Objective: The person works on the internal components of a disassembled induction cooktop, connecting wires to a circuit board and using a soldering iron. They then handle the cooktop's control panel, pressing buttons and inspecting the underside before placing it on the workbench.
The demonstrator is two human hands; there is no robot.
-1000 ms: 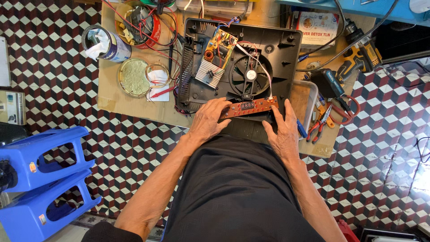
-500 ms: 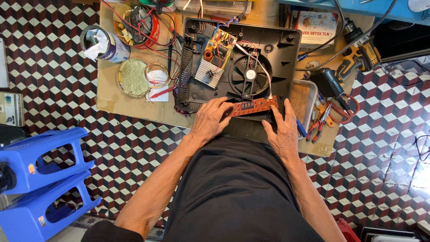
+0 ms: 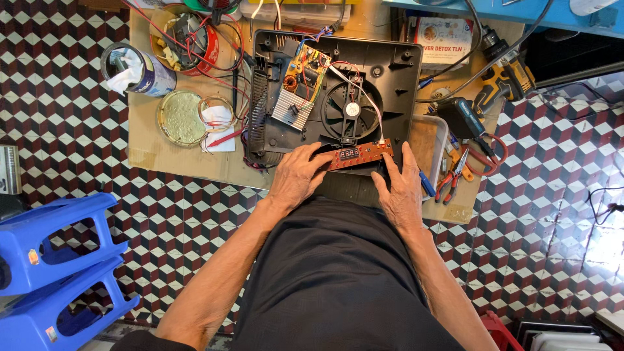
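At the near edge of the opened black appliance housing (image 3: 396,84), your left hand (image 3: 298,177) and right hand (image 3: 400,188) pinch the ends of a narrow brown control board (image 3: 359,155), held level beside the fan (image 3: 351,108); red pliers (image 3: 459,170) lie on the desk (image 3: 149,140).

The open appliance shell (image 3: 396,84) is matt black moulded plastic, ribbed around its black plastic fan (image 3: 351,109). Beside the fan sits a finned heat sink (image 3: 290,108) of bare, dull silver metal. The narrow circuit board (image 3: 359,155) looks reddish-brown and slightly glossy (its display window is darker). The worktop (image 3: 169,156) is covered with plain brown cardboard, matt and scuffed. The floor (image 3: 65,130) is smooth, faintly shiny tile. The stools (image 3: 45,260) are glossy blue plastic, and the drill (image 3: 504,81) is yellow and black plastic
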